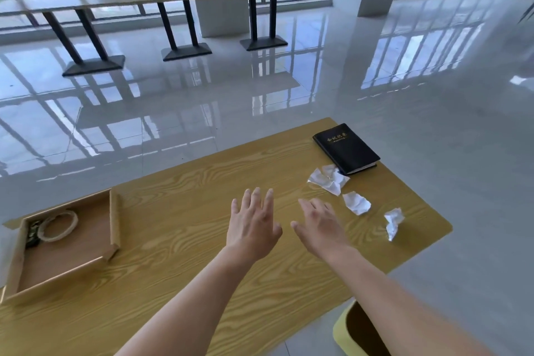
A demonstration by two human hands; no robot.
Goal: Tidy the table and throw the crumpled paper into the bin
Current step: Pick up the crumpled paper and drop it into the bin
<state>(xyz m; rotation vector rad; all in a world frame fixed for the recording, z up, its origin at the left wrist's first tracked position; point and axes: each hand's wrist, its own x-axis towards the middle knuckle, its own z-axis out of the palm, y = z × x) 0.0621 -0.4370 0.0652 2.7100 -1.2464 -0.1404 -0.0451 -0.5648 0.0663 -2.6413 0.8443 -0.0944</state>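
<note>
We hold both hands flat and spread above the wooden table [202, 188], palms down, gripping nothing. Taking the black notebook [346, 148] at the table's far right corner as our landmark, our right hand [320, 227] sits nearer to us than it and to its left, and our left hand [252, 225] is further left again, just beside the right.

The crumpled paper lies in three pieces. The largest piece [328, 178] touches the notebook's near edge. A second piece [357, 202] lies a little closer to us than that one, just beyond our right fingertips [310, 205]. A third piece [393, 222] stands nearer still to us, by the table's right edge.

Far left of the notebook, a shallow cardboard tray [115, 221] holds a pale ring-shaped roll [59, 225] and a small dark object [32, 233]. The yellow bin [345, 332] stands on the floor, well toward us from the notebook, under our right forearm.
</note>
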